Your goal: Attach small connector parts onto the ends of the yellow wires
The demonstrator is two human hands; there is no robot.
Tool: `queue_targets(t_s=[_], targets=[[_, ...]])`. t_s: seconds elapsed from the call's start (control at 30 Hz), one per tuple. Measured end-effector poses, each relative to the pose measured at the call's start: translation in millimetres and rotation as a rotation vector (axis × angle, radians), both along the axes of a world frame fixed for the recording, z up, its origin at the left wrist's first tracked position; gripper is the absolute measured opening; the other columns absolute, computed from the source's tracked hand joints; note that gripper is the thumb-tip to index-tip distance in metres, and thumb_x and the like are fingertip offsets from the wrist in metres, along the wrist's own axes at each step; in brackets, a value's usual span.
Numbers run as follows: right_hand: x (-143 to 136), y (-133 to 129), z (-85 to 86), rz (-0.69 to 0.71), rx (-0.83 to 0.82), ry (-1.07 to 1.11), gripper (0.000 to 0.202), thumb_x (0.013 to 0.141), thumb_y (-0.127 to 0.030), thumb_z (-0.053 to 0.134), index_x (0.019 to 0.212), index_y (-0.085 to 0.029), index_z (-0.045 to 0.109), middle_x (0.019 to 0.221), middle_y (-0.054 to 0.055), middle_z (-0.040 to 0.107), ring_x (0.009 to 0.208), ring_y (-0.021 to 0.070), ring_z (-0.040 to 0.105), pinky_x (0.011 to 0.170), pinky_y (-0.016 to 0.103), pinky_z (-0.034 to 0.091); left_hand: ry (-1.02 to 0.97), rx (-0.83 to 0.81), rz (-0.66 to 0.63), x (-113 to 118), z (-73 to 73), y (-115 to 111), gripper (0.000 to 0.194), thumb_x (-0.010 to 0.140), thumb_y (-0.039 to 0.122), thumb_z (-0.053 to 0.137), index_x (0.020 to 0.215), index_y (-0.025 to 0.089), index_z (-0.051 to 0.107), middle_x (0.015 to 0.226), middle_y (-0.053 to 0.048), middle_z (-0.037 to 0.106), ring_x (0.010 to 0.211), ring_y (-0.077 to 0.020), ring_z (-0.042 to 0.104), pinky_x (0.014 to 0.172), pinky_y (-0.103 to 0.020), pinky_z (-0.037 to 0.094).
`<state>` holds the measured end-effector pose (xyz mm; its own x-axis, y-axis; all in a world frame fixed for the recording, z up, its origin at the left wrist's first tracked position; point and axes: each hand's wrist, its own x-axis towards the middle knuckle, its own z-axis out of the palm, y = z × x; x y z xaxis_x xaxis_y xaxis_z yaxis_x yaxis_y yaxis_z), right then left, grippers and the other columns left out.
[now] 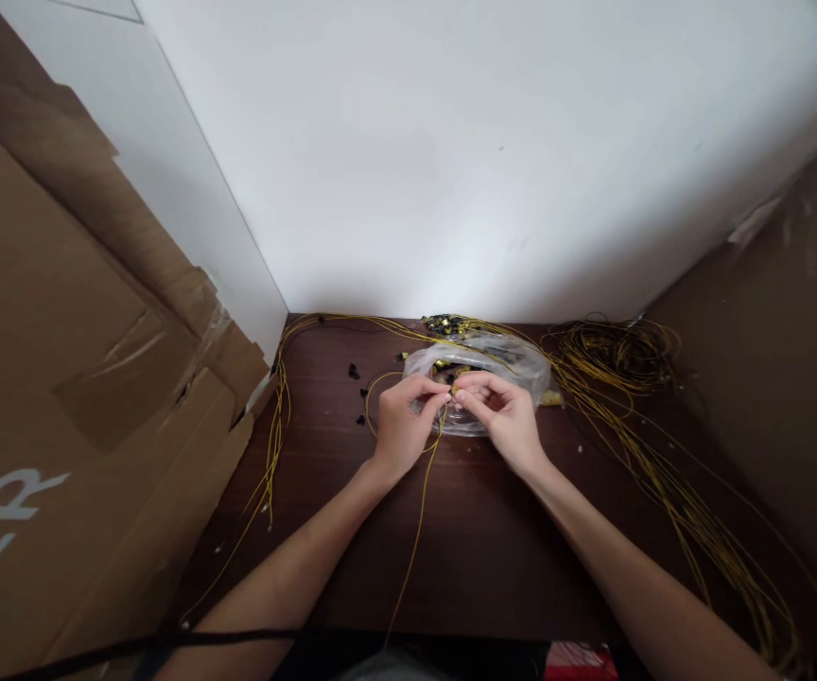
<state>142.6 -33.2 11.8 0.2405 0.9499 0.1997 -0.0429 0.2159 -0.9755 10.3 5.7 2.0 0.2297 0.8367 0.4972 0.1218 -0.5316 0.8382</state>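
Over an open clear plastic bag (522,364), my two hands meet with fingertips almost touching. My left hand (403,421) pinches a thin yellow wire (419,520), which hangs from the fingers toward the table's front edge. Thumb and fingers of my right hand (508,421) are closed on a small black-and-yellow connector (453,389), partly covered by the fingertips. Where wire and connector meet is too small to make out. More black and yellow pieces (441,364) lie in the bag, just beyond my fingers.
Behind the bag sits a pile of black-and-yellow connectors (447,325). Coiled wires (614,355) lie at the back right, and a long wire bundle (685,501) runs forward. Loose black pieces (353,371) lie left. Cardboard (96,378) and a white wall (437,170) enclose the table (494,549).
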Motion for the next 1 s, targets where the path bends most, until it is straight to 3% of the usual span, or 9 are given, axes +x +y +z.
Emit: queue_targets(t_s=[0.13,0.23,0.43,0.77,1.0], targets=[[-1,2,-2.8,0.005,-0.022,0.012,0.02,0.064,-0.03,0.071,0.078,-0.017,0.065,0.068,0.001,0.063,0.06,0.0132,0.059,0.065,0.03,0.051,-0.016,-0.057,0.019,2,-6.5,0,0.005,0.073,0.016,0.061,0.071,0.016,0.065,0.068,-0.002,0.065,0.064,-0.0134,0.059,0.061,-0.025,0.046],[-2,4,-5.9,-0.014,-0.022,0.001,0.018,0.063,-0.031,0.072,0.073,-0.017,0.066,0.078,0.004,0.064,0.062,0.0133,0.059,0.064,0.03,0.05,-0.013,-0.084,0.051,3,-9.9,-1,0.005,0.073,0.016,0.061,0.069,0.016,0.065,0.067,-0.002,0.064,0.063,-0.0133,0.058,0.059,-0.024,0.046],[-6,4,-10.1,-0.039,0.023,-0.043,0.017,0.064,-0.031,0.07,0.058,-0.016,0.063,0.082,0.006,0.061,0.077,0.017,0.058,0.068,0.03,0.048,0.033,-0.046,0.104,4,-7.4,-5,0.008,0.073,0.012,0.059,0.067,0.015,0.063,0.067,-0.002,0.063,0.064,-0.013,0.058,0.061,-0.023,0.044],[1,2,-11.1,0.028,-0.018,0.026,0.018,0.061,-0.031,0.074,0.063,-0.016,0.065,0.081,0.004,0.062,0.069,0.0141,0.057,0.064,0.028,0.046,0.025,0.026,-0.003,1,-4.9,0,0.009,0.072,0.01,0.06,0.065,0.016,0.062,0.068,-0.002,0.064,0.065,-0.0138,0.059,0.063,-0.025,0.045],[6,1,-9.6,0.067,-0.022,-0.07,0.022,0.062,-0.037,0.072,0.061,-0.016,0.064,0.077,0.005,0.064,0.067,0.0154,0.06,0.064,0.03,0.048,0.086,0.105,-0.071,-2,-3.4,1,0.011,0.074,0.011,0.058,0.065,0.015,0.062,0.069,-0.003,0.063,0.066,-0.0134,0.058,0.065,-0.025,0.045]])
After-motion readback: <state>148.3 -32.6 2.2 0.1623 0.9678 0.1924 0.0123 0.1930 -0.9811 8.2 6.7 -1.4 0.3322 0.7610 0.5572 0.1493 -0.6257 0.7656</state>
